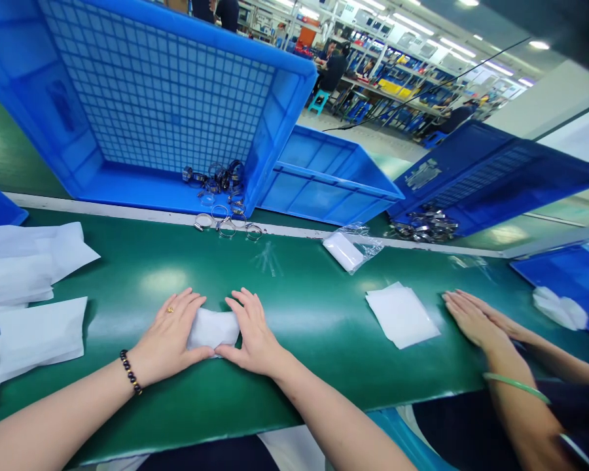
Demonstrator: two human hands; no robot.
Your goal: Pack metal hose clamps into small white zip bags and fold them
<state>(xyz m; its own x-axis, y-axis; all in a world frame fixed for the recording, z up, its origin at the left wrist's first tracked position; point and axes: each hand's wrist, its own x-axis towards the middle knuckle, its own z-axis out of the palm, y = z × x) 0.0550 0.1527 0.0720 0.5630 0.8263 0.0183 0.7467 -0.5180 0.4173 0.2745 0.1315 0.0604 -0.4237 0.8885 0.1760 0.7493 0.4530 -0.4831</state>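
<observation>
A small white packet point(216, 328) lies on the green table between my two hands. My left hand point(173, 337), with a ring and a bead bracelet, presses its fingers and thumb against the packet's left side. Against the right side rests my right hand point(252, 337), its thumb at the near edge close to the other thumb. What is inside the packet is hidden. White paper packets point(42, 333) are piled at the far left. To the right lies a stack of white sheets point(402, 315).
A tilted blue crate point(177, 186) with metal clamps point(218, 180) stands behind, clamps also on the ledge. Further right are another blue bin point(324, 193), a plastic-wrapped white packet point(343, 250) and a clamp pile point(429, 224). A co-worker's hands point(476, 317) rest at the right.
</observation>
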